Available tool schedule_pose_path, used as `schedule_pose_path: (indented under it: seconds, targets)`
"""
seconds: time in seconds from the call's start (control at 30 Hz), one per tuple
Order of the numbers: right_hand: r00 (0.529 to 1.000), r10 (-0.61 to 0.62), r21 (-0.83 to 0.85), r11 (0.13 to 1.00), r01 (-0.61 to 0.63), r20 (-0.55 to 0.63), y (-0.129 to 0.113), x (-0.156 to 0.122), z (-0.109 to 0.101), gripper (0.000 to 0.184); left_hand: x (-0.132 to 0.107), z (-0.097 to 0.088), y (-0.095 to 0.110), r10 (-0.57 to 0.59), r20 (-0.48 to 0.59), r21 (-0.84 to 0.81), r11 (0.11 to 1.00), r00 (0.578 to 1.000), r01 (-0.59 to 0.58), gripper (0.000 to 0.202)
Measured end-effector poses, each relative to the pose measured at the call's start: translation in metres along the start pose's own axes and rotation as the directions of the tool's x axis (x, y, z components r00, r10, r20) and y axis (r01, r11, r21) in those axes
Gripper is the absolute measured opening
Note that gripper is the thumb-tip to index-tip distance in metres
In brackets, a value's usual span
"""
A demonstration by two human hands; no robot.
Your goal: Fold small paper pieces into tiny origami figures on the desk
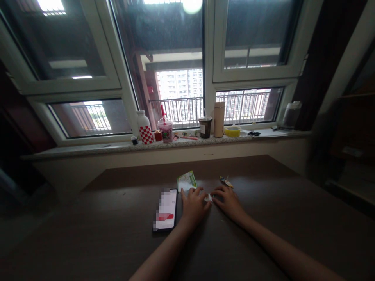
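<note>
A small white crumpled piece [208, 198] lies low over the brown table, between my two hands. My left hand [193, 203] pinches its left side with thumb and index finger, while the other fingers rest spread towards a green and white packet [186, 182]. From the right, my right hand [230, 203] has its thumb and fingertips closed on the same piece. Whether it is paper or plastic is too small to tell. Just beyond my right hand lies a small yellow and dark wrapper [226, 181]. To the left of my left hand is a phone [166, 210] with its screen lit.
Behind the table [117, 249] runs a stone windowsill [117, 146]. On it stand a red-checked white bottle [145, 128], a pink cup with a straw [165, 130], a dark drink cup [205, 128], a beige flask [218, 120], yellow tape [232, 132] and black scissors [254, 133].
</note>
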State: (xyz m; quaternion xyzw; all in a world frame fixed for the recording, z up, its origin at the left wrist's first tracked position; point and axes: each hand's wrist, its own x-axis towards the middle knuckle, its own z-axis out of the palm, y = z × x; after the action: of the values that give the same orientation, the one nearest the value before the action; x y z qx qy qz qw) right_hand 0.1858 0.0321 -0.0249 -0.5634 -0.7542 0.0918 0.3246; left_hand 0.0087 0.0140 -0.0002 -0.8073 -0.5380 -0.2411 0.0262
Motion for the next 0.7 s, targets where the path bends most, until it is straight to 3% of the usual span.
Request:
schedule_pose_path:
  seconds: [0.17,0.4,0.7]
  targets:
    - [1.0,0.014,-0.002,1.0,-0.014,0.006,0.0016,0.0006,0.0005,0.018,0.0013,-0.0002,-0.0009,0.032,-0.008,-0.017,0.999,0.999,-0.032,0.023]
    - [1.0,0.021,-0.006,1.0,-0.021,0.017,0.0009,0.0006,-0.0013,0.019,0.0029,-0.0029,-0.0018,0.107,0.124,-0.132,0.987,0.986,-0.091,0.018]
    - [0.999,0.035,0.011,0.999,-0.035,0.013,0.0015,-0.0002,-0.0003,0.019,-0.002,-0.0061,-0.0045,0.162,0.139,-0.063,0.986,0.977,-0.155,0.026]
